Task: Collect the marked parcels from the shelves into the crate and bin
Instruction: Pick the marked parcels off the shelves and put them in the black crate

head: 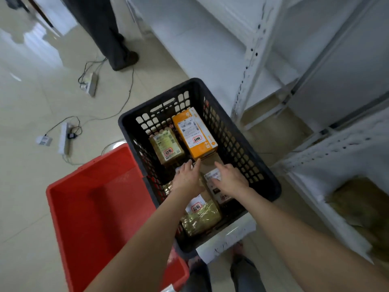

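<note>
Looking down, two bare arms reach into a black crate (237,144) that stands just beside white shelves (252,49). The left hand (187,178) and right hand (229,178) lie side by side over a brown box (210,163) in the middle of the crate, fingers stretched out. Each grip is released and grasps nothing; whether the palms touch the box cannot be told. Judged from this, the step in hand is settling the box among the others. At the far end of the crate lie an orange box (195,135) and a tan parcel (167,147), each showing a red-marked sticker. A gold mailer (202,218) lies at the near end, partly under the arms. A red bin (94,207) sits against the crate's left side, and its share of the task seems not yet begun. The next move probably calls for lifting both hands clear and turning right to the shelves, where a brown parcel (362,203) sits on a low shelf; whether it is marked cannot be seen. On the floor to the left lie power strips (64,140) with trailing cables, and another person's leg (113,39) stands beyond the crate. Both could hinder walking that way.
</note>
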A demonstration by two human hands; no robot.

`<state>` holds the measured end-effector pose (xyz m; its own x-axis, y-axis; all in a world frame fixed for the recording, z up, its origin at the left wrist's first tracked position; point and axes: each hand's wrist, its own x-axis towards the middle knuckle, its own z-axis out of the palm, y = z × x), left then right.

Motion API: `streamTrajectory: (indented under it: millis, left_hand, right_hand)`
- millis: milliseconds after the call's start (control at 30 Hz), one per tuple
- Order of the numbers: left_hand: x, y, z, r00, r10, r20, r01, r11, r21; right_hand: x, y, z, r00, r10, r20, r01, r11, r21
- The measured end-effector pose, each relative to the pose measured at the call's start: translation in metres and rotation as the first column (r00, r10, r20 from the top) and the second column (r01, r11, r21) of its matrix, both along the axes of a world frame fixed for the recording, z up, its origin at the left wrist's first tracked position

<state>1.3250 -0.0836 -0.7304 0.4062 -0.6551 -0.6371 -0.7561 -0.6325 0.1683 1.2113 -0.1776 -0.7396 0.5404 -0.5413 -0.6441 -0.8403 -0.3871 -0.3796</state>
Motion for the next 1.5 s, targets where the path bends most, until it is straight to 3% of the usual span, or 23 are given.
streamTrajectory:
  millis: [200,400,833,1100,1267,1400,1500]
  left_hand:
    - [-0.024,-0.01,0.047,0.975,-0.219,0.044,0.222,0.973,-0.066]
    - [-0.081,-0.025,0.113,0.91,-0.41,0.069,0.415,0.894,-0.166]
    - [-0.325,-0.025,0.236,0.657,-0.731,0.186,0.729,0.553,-0.402]
    - [-0.489,0.015,0.339,0.534,-0.767,0.356,0.795,0.311,-0.521]
    - [-0.559,0.034,0.403,0.521,-0.728,0.445,0.773,0.182,-0.607]
    - [-0.593,0.039,0.46,0.492,-0.679,0.546,0.755,0.02,-0.656]
    - [-0.607,0.037,0.514,0.519,-0.63,0.578,0.681,-0.104,-0.725]
  right_hand:
    - [-0.056,0.022,0.056,0.981,-0.19,0.032,0.193,0.974,-0.119]
    - [-0.13,0.044,0.121,0.908,-0.403,0.113,0.419,0.874,-0.245]
    - [-0.371,0.112,0.248,0.729,-0.647,0.223,0.654,0.564,-0.504]
    - [-0.528,0.176,0.343,0.663,-0.667,0.34,0.689,0.367,-0.625]
    - [-0.599,0.206,0.401,0.657,-0.664,0.357,0.66,0.277,-0.698]
    - [-0.635,0.211,0.458,0.675,-0.577,0.46,0.628,0.122,-0.768]
    - [-0.65,0.204,0.506,0.697,-0.472,0.54,0.615,0.005,-0.789]
